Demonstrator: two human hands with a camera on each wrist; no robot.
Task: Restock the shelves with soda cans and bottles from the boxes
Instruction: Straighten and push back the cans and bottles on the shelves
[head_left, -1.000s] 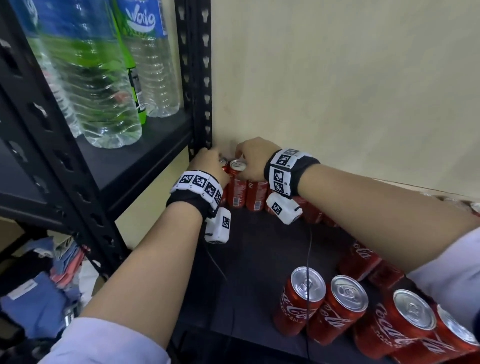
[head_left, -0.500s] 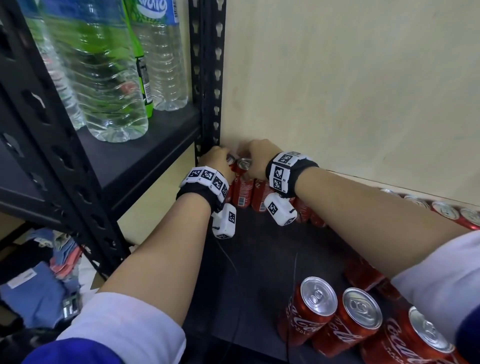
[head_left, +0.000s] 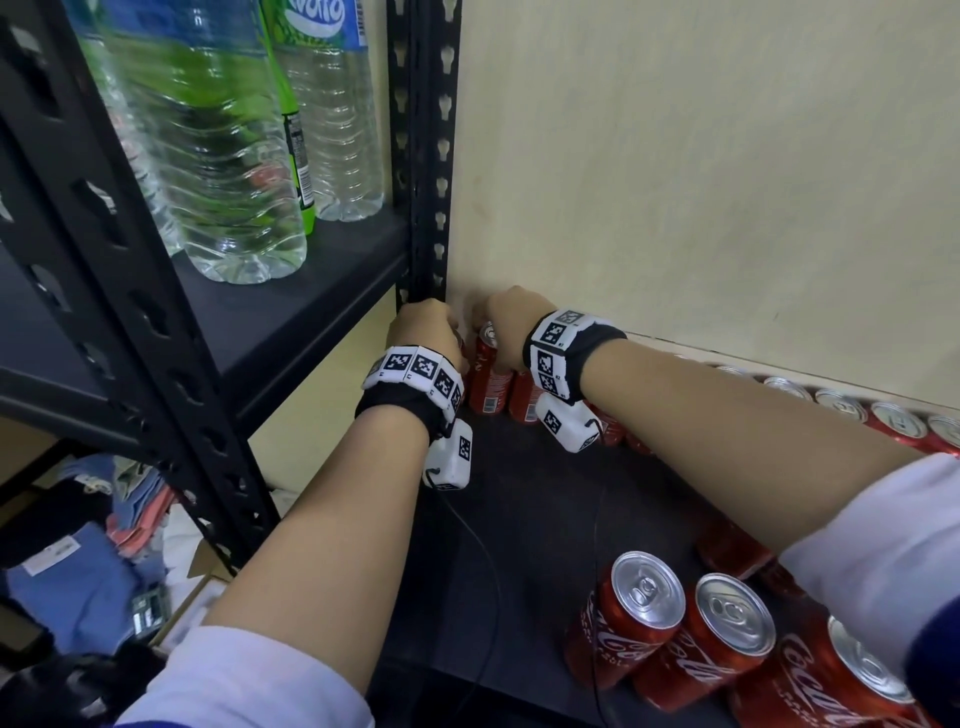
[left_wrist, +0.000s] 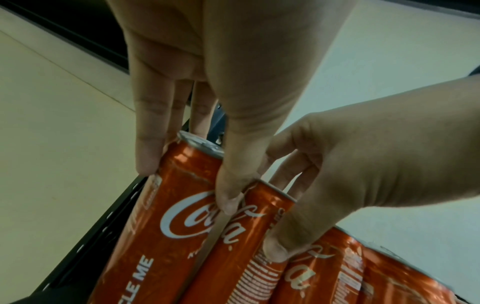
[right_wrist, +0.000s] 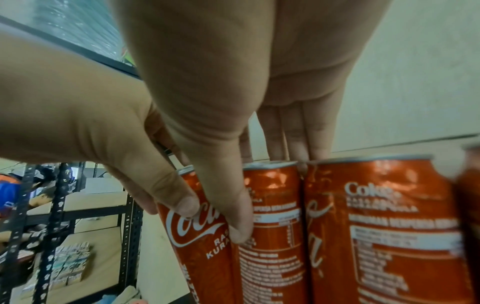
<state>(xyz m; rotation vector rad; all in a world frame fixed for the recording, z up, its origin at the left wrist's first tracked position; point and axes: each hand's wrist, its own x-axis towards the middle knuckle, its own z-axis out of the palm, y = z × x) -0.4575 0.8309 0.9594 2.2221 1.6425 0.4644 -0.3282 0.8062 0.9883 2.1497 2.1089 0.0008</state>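
Note:
Two red cola cans stand upright in the back left corner of the black lower shelf (head_left: 524, 525), against the cream wall. My left hand (left_wrist: 187, 183) grips the corner can (left_wrist: 166, 222), fingers on its far side and thumb in front. My right hand (right_wrist: 259, 195) grips the second can (right_wrist: 272, 246) right beside it, thumb on the front and fingers behind the rim. In the head view my left hand (head_left: 421, 327) hides the corner can, and the second can (head_left: 485, 374) shows beside my right hand (head_left: 501, 322). Both cans touch each other.
A row of cola cans (head_left: 883, 423) runs along the back wall to the right, and more cans (head_left: 644, 618) stand at the shelf's front right. The black slotted post (head_left: 423, 156) rises just left of my hands. Water bottles (head_left: 234, 156) stand on the higher left shelf.
Both hands stay on their cans and have shifted slightly toward the corner post. The head view has moved closer and a little left.

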